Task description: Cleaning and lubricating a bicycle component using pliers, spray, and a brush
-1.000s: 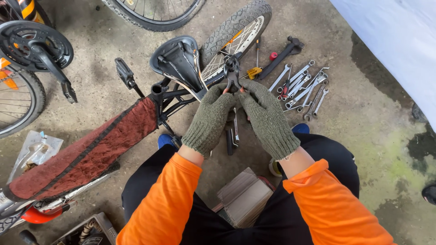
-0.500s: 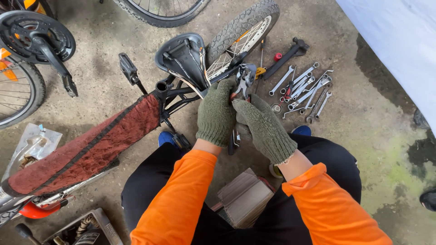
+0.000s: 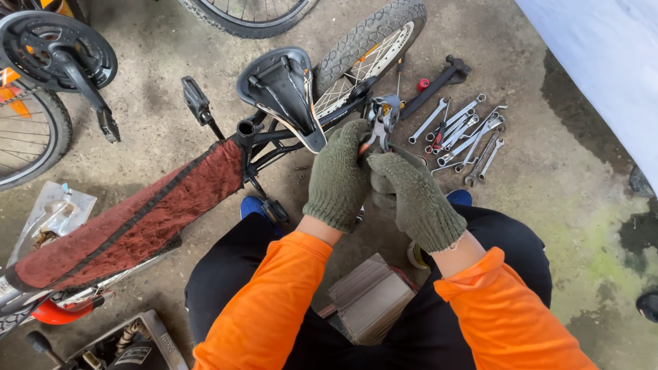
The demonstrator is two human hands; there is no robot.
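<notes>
My left hand [image 3: 339,175] and right hand [image 3: 411,199], both in green knit gloves, meet over a pair of pliers [image 3: 379,127]. The left grips the handles. The right is curled tight against it just below, also on the tool. The pliers' jaws point up, close to the rear wheel [image 3: 373,44] of a bicycle lying on its side. The black saddle [image 3: 281,85] faces underside-up just left of my hands. The frame is wrapped in red cloth [image 3: 137,219].
Several wrenches [image 3: 469,133] and a black-handled tool [image 3: 439,79] lie on the concrete to the right. A second bike's crankset [image 3: 55,48] is at top left. A wooden block [image 3: 370,298] sits between my knees, a plastic bag [image 3: 51,212] at left, a white sheet [image 3: 603,62] at top right.
Both hands have risen with the pliers from the seat post area toward the rear wheel and closed in on each other.
</notes>
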